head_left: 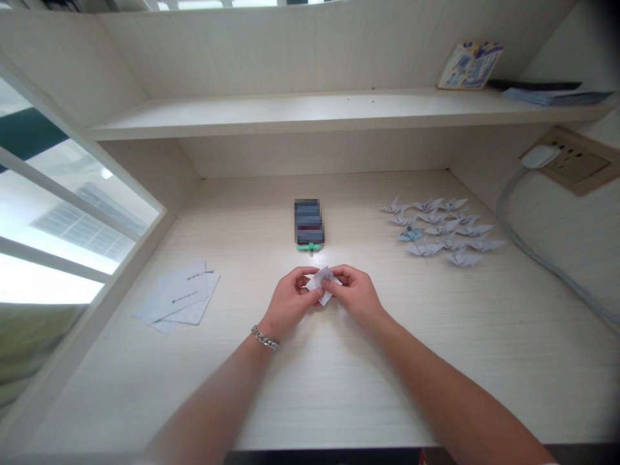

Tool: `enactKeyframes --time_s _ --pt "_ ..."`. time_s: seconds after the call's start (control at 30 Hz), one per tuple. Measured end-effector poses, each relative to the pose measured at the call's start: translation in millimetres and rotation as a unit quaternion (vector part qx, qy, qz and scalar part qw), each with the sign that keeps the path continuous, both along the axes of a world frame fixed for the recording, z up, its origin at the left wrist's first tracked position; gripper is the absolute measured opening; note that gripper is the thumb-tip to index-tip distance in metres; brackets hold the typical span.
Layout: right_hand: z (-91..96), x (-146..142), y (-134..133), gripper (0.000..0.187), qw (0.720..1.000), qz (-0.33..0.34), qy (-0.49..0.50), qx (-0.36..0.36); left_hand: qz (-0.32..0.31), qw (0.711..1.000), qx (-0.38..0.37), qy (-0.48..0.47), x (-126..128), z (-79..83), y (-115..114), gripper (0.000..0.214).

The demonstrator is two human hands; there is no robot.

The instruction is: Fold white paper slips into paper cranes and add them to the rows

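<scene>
So far, paper cranes (443, 228) sit finished toward the right of the tabletop (339, 387), while the left hand (290, 300) and right hand (356, 296) pinch a folded paper (322, 284) between their fingertips (317, 294), with loose sheets (181, 296) lying at the left.

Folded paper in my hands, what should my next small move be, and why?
Probably run a fingertip along the current fold to sharpen it. The folded paper is pinched between your left hand and right hand, and it is still a small, unfinished-looking piece, unlike the origami cranes on the desk.
</scene>
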State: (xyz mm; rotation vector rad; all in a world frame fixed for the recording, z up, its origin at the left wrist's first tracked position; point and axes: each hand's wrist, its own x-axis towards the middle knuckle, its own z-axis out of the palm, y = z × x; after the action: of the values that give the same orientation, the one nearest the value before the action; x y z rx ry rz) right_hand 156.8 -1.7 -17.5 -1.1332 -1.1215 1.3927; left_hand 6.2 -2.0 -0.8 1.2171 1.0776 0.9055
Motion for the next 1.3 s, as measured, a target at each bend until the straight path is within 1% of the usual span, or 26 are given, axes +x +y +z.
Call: enactKeyframes --time_s 0.1,0.27,0.47,0.57,0.67,0.8,0.87,1.0,1.1,1.17,1.23,1.3 --pt "-0.3 -1.2 -0.4 0.027 1.000 -0.014 0.012 0.007 0.010 1.000 -0.001 -0.006 0.8 1.5 -0.1 0.045" --pt "-0.5 -3.0 -0.3 0.027 0.999 -0.045 0.011 0.019 0.016 0.999 -0.028 -0.038 2.7 1.3 -1.4 0.049" --pt "-1.1 -2.6 1.2 0.026 0.997 -0.068 0.009 0.029 -0.038 0.996 -0.045 -0.065 2.2 -0.9 -2.6 0.055" --pt "-0.8 -1.8 1.6 0.025 0.997 -0.070 0.010 0.030 -0.053 0.995 -0.048 -0.071 2.3 -0.7 -3.4 0.045" --pt "-0.4 -1.6 1.6 0.025 0.998 -0.063 0.006 0.028 -0.049 0.995 -0.054 -0.074 3.0 -0.3 -3.7 0.038" --pt "-0.5 -1.5 1.0 0.024 0.998 -0.056 0.013 0.023 -0.057 0.997 -0.039 -0.041 1.3 2.3 -2.6 0.051" --pt "-0.5 -1.4 0.7 0.025 0.999 -0.045 0.026 0.011 -0.049 0.998 -0.026 -0.024 -1.3 4.2 -1.0 0.052" --pt "1.2 -1.8 0.7 0.025 0.998 -0.015 0.053 -0.025 0.008 1.000 0.004 -0.016 -6.9 4.8 4.0 0.037" --pt "4.5 -1.5 1.7 0.021 0.996 0.018 0.068 -0.056 0.019 1.000 0.018 -0.001 -9.5 1.9 7.0 0.025" --pt "6.5 -0.2 2.6 0.020 0.994 0.036 0.072 -0.076 0.024 1.000 0.018 0.008 -10.5 -0.3 7.9 0.021" --pt "7.7 1.6 3.1 0.020 0.993 0.040 0.066 -0.087 0.028 0.999 0.011 0.011 -11.3 -1.8 8.1 0.021" --pt "8.5 3.5 3.1 0.019 0.994 0.029 0.058 -0.087 0.032 0.999 0.007 0.009 -11.8 -2.5 7.8 0.019"
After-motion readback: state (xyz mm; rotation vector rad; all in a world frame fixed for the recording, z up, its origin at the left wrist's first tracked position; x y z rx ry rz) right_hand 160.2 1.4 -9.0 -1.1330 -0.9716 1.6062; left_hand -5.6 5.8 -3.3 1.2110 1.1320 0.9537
